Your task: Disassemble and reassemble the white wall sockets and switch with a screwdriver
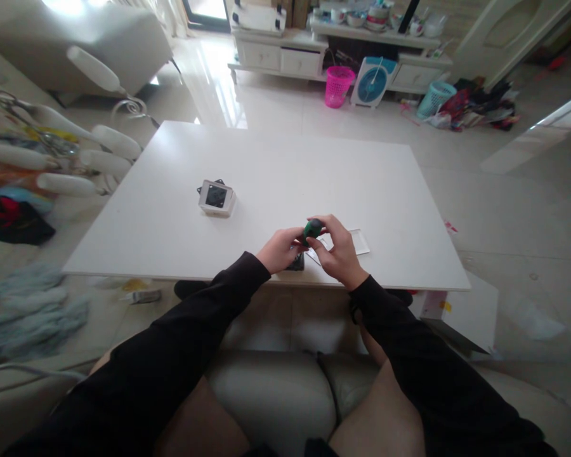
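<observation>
A short green-and-black screwdriver handle (311, 232) stands between my hands, seen nearly end-on over the front edge of the white table. My right hand (335, 251) is closed, its thumb and fingers wrapped round the handle from the right. My left hand (283, 249) is also closed, fingertips pinching at the handle's left side. Below them a small black part (295, 261) lies at the table edge, mostly covered by my left hand. A clear rectangular frame or tray (360, 242) rests behind my right hand. The tool's tip is hidden.
On the table (314, 171), to the left, stands a small white box (217, 198) with a black part with corner holes behind it. White curved metalwork (99, 149) borders the table's left side. A sofa seat (271, 387) is below me; a pink basket (339, 87) stands beyond.
</observation>
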Available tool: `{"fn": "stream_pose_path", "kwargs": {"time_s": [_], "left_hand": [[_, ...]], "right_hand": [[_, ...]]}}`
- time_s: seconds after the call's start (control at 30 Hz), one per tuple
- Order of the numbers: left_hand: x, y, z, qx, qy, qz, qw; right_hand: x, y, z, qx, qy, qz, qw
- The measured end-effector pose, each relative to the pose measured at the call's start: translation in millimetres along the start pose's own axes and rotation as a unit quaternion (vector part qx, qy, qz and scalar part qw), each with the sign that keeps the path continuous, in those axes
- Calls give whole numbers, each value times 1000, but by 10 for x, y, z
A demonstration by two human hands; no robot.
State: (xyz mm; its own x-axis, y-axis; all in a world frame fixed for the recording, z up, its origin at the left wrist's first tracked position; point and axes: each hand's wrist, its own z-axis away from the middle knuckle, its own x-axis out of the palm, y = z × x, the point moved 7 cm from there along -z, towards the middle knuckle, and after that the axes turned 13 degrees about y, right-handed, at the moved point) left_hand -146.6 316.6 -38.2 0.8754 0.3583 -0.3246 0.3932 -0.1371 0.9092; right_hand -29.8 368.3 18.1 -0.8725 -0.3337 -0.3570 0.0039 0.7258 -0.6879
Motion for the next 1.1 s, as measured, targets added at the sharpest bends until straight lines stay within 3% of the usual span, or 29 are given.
{"fn": "stream_pose_path", "kwargs": {"time_s": [0.2, 0.37, 0.5, 0.77, 0.9, 1.1], "left_hand": [[-12, 26, -3, 22, -11, -42, 999], [-27, 38, 6, 21, -4, -45, 999], [-36, 19, 1, 0, 1, -26, 1000], [-84, 50, -55, -44, -18, 185, 982], [-121, 65, -67, -33, 28, 147, 988], [-130, 140, -63, 19, 82, 3, 996]], "right_hand": [[-21, -15, 39, 21, -10, -10, 1000], [-78, 59, 60, 67, 46, -18, 997], [-52, 28, 47, 42, 40, -9, 998], [-31, -61, 30, -18, 23, 6, 1000], [-36, -63, 36, 0, 10, -6, 1000], [-59, -11, 59, 37, 42, -19, 998]]}}
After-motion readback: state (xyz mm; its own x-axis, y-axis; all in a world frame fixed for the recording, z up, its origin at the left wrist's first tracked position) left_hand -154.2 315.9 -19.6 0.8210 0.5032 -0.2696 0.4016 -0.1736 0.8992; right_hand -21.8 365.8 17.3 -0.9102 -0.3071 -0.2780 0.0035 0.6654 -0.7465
